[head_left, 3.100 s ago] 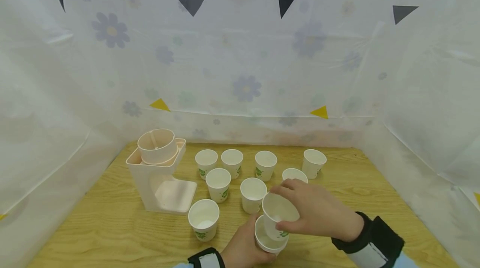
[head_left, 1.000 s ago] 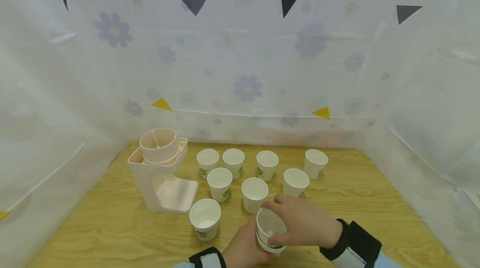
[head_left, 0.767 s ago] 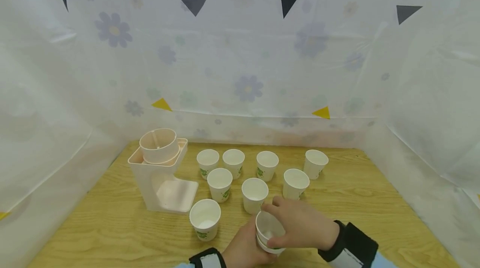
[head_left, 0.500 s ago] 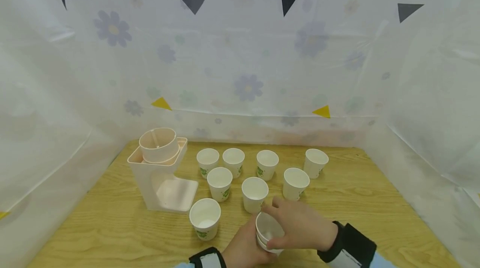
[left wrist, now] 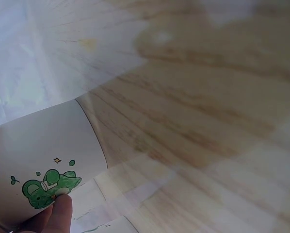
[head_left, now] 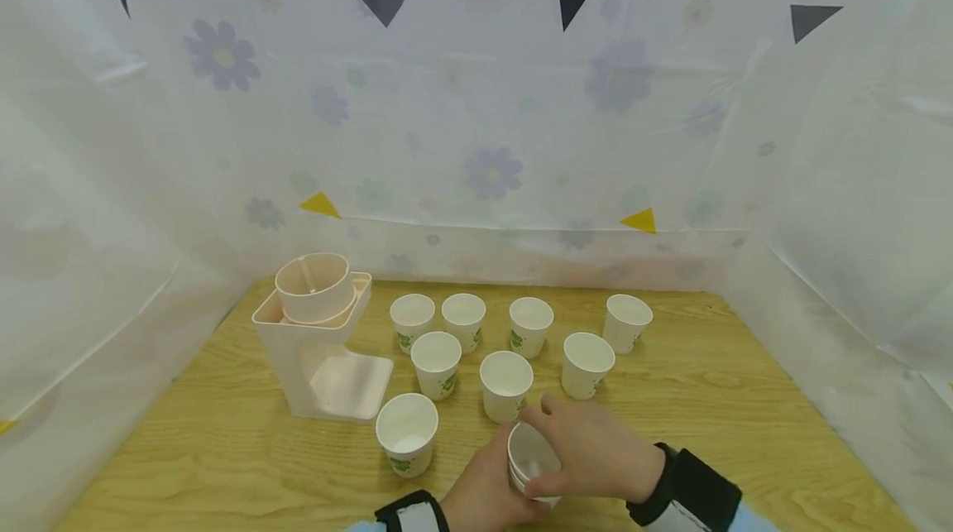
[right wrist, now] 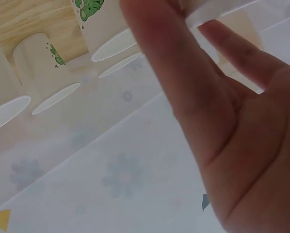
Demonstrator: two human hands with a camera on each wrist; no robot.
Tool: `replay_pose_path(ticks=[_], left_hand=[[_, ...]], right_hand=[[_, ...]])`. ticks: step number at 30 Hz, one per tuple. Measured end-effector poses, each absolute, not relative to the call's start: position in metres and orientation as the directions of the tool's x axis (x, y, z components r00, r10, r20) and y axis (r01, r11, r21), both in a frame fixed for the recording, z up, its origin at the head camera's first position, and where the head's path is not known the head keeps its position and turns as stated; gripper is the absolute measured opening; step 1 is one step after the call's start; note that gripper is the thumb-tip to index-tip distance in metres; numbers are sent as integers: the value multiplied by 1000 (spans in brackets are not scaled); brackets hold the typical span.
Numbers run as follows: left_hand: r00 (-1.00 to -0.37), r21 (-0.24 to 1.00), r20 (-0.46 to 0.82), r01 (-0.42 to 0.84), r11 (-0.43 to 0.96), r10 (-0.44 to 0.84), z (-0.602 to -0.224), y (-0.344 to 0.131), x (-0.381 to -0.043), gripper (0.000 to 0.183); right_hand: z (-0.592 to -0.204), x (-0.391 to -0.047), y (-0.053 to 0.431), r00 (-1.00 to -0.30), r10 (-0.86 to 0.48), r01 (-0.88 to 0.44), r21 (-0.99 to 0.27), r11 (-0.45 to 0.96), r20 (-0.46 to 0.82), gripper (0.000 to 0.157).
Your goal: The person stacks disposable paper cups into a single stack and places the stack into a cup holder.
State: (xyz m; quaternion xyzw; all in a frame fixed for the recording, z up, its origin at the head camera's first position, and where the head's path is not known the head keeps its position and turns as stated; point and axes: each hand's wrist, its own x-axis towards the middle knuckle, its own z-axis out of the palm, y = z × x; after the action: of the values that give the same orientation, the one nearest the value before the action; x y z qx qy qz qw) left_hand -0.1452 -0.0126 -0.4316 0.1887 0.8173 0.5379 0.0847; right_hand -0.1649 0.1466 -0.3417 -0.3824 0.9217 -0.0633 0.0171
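At the front centre of the table, one white paper cup [head_left: 532, 451] sits nested inside another, whose rim [head_left: 549, 501] shows just below it. My left hand [head_left: 486, 486] grips the outer cup from the left. From the right, my right hand [head_left: 596, 451] pinches the inner cup at its rim, thumb in front and fingers behind. A paper cup [left wrist: 43, 155] with a green cartoon print lies within the fingers [left wrist: 61, 213] in the left wrist view. The right wrist view shows the right hand [right wrist: 217, 111] close up, with a sliver of white rim at its fingers.
Several upright paper cups stand on the wooden table [head_left: 692, 383], the nearest one [head_left: 506, 383] just behind my hands and another [head_left: 406, 433] to their left. A cream dispenser-like appliance [head_left: 320, 350] stands at the left. Pale flowered sheeting [head_left: 476, 102] encloses the back and sides.
The right hand has brought the inner cup down into the outer one, and it has sunk a little deeper. The left hand has stayed in place.
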Motion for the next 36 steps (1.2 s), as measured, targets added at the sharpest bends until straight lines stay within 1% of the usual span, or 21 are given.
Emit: replay_pose_path(ticks=[6,13,16,19,21,23,27,30,33,36], left_hand=[[-913,914,35,194,357,405,-429,-15,-145,73],[-912,926,6,160,342,410,-429,-16,-146,76],[-914,922,12,167,349,406,-430,-16,-146,75],[-911,912,45,205,356,410,-430,-15,-145,75],[-907,903,76,239,358,414,-431,-15,-144,75],[-906,898,89,253,360,414,-431,-15,-144,74],[-913,894,70,236,381,402,-430,-14,-145,75],[-915,889,63,232,394,398,-429,-13,-146,73],[-915,889,77,243,388,397,-430,-13,-145,71],[-915,890,94,253,378,392,-430,-12,-144,70]], right_hand=[[-344,-165,144,-726,-687,-679,-131,722,-25,65],[-345,-164,143,-715,-699,-690,-139,710,-21,67],[-346,-166,145,-711,-703,-692,-157,705,-20,69],[-346,-172,150,-725,-689,-673,-196,713,-13,69],[-348,-179,154,-746,-666,-655,-209,726,26,70],[-349,-189,159,-765,-638,-640,-204,741,82,67],[-356,-213,169,-788,-565,-604,-129,787,245,58],[-365,-230,178,-799,-510,-563,-100,820,319,57],[-376,-243,186,-814,-470,-527,-94,845,341,61],[-385,-255,193,-838,-435,-488,-97,867,330,63]])
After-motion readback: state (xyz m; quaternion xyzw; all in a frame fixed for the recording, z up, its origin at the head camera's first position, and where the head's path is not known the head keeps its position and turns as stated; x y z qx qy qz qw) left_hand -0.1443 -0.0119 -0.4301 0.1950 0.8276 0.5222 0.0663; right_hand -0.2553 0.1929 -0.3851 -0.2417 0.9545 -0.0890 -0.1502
